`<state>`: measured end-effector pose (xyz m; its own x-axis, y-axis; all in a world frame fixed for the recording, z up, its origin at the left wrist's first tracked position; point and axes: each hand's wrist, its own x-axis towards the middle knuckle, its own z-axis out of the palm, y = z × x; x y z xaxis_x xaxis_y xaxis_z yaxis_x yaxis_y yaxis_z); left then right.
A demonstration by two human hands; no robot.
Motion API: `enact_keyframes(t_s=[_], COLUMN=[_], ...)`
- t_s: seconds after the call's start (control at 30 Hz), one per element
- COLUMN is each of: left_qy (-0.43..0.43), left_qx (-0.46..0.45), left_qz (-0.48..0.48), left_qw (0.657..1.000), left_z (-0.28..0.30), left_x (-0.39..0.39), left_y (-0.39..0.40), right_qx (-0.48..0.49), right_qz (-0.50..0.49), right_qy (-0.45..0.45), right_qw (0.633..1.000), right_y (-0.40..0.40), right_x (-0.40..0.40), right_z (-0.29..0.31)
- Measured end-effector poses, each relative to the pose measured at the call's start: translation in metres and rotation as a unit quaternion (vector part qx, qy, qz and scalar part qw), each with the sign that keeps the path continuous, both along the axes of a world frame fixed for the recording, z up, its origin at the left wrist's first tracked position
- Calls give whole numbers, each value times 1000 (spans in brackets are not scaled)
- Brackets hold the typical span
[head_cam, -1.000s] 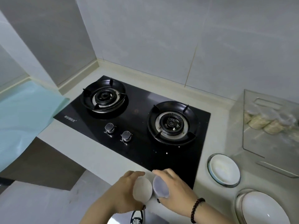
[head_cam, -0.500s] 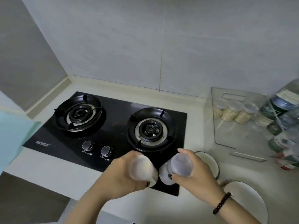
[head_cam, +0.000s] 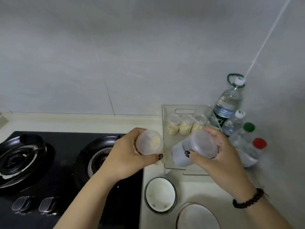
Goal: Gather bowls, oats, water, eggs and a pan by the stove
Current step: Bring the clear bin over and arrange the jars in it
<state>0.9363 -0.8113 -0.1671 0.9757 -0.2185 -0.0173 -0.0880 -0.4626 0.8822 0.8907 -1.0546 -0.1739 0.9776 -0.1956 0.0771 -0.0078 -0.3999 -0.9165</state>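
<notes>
Oats are nearly sorted: my left hand has its grip round one oat tub, my right hand holds another tub over the clear board where three oat jars sit. Bowls and water bottles are already on the worktop by the stove, but I see no eggs or pan, and the bottle labels are too blurry to read.

Clear rectangular plastic cutting board with a handle slot lying on the pale beige stone countertop, pale grey tiled wall behind, thin white cord slanting across the wall at upper right
</notes>
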Motion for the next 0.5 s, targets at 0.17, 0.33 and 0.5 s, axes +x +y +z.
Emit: enact_keyframes(t_s=[0.17, 0.33, 0.5], left_qy=[28, 85, 135], left_qx=[-5, 11, 19], left_qz=[-8, -17, 17], left_qw=[1000, 996, 991], left_z=[-17, -62, -106], left_x=[49, 98, 131], left_y=[-68, -139, -194], right_qx=[-7, -33, -24], right_qz=[-72, -101, -113], right_qy=[-14, 4, 26], right_qw=[997, 994, 993], right_y=[-47, -79, -90], right_x=[22, 39, 52], right_z=[-8, -33, -69])
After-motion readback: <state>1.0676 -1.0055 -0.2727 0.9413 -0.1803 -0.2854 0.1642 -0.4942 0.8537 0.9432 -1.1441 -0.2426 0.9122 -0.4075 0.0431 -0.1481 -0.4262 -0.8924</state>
